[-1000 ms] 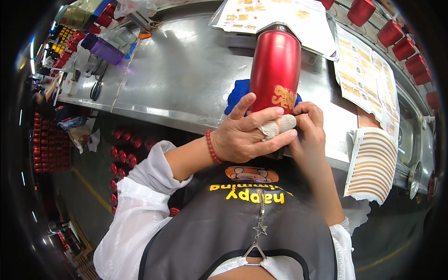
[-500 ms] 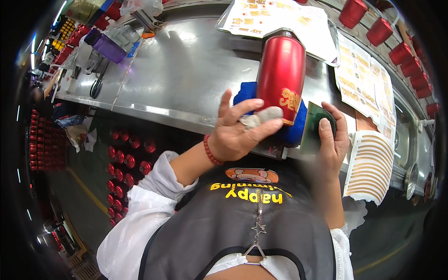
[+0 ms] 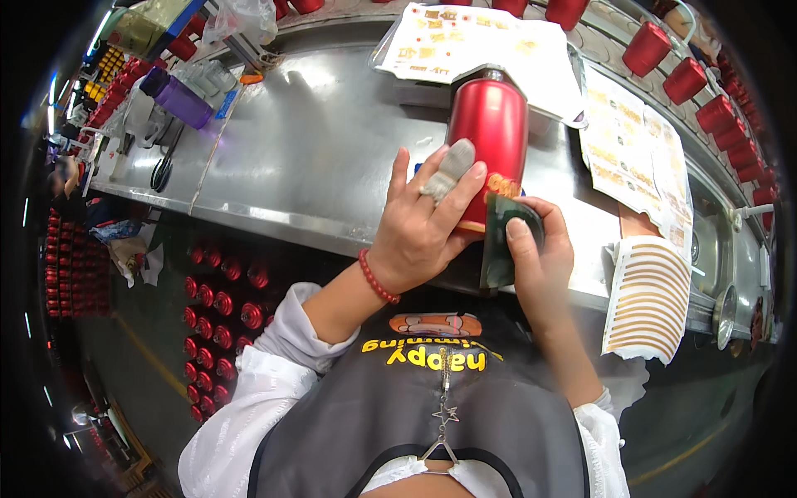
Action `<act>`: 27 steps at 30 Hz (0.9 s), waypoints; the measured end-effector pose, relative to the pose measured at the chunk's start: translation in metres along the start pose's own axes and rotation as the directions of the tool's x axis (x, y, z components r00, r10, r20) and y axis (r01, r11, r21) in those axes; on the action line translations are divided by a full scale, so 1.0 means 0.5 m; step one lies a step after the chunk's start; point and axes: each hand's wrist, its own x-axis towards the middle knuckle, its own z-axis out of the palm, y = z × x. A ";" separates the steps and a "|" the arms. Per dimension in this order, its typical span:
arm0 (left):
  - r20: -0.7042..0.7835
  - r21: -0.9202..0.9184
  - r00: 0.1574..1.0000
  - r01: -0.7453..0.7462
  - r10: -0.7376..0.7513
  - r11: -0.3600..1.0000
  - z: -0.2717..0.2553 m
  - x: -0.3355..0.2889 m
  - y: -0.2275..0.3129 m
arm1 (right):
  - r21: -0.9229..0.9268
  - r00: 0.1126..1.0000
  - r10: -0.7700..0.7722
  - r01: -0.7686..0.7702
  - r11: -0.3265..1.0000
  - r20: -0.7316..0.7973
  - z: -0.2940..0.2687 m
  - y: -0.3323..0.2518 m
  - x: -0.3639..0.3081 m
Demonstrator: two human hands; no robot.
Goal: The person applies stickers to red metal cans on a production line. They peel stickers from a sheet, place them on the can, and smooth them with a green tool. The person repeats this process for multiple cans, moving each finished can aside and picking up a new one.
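A glossy red canister (image 3: 490, 120) with a dark cap lies on its side, its base toward me. Part of a gold decal (image 3: 503, 186) shows near that base. My left hand (image 3: 415, 228) holds the base end from the left: thumb low beside the base, index finger along the side, other fingers spread. A whitish cover (image 3: 451, 173) wraps one of those fingers. My right hand (image 3: 540, 257) pinches a dark green, flat scraper (image 3: 501, 249) between thumb and fingers. Its upper edge is at the decal; whether it touches cannot be told. The blue cloth under the canister is mostly hidden.
Decal sheets (image 3: 465, 41) lie behind the canister, and more sheets (image 3: 623, 141) sit to the right. A sheet of gold stripes (image 3: 647, 299) hangs over the front edge of the metal table (image 3: 307, 149). A purple bottle (image 3: 178, 100) and scissors (image 3: 163, 166) are at left. Red canisters (image 3: 224, 307) stand below.
My right hand has brought the scraper left to the canister's base. My left hand has turned, its covered finger now off the decal and higher along the side. The view has shifted slightly.
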 end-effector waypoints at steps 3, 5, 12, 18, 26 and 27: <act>0.022 -0.150 0.991 0.131 -0.129 0.980 -0.004 -0.037 -0.011 | -0.002 1.000 0.004 -0.004 1.000 0.020 -0.008 -0.005 0.000; 0.056 -0.081 0.980 0.197 -0.193 0.977 -0.018 -0.046 -0.014 | -0.032 0.998 0.024 -0.022 0.999 0.057 -0.011 -0.010 -0.002; 0.086 -0.026 0.996 -0.005 0.008 1.000 -0.007 0.010 -0.002 | 0.008 1.000 0.003 -0.003 1.000 0.022 -0.012 -0.008 -0.004; 0.138 0.086 0.971 0.184 -0.195 0.979 -0.034 -0.008 0.008 | -0.046 0.998 -0.041 0.044 0.998 0.052 -0.017 0.007 -0.006; 0.071 -0.028 0.986 0.154 -0.151 0.988 -0.005 -0.042 -0.023 | -0.049 0.996 -0.079 0.082 0.995 0.051 -0.022 0.006 -0.005; 0.066 -0.010 0.981 0.185 -0.184 0.983 -0.007 -0.051 -0.027 | -0.055 0.995 -0.084 0.087 0.995 0.059 -0.023 0.007 -0.006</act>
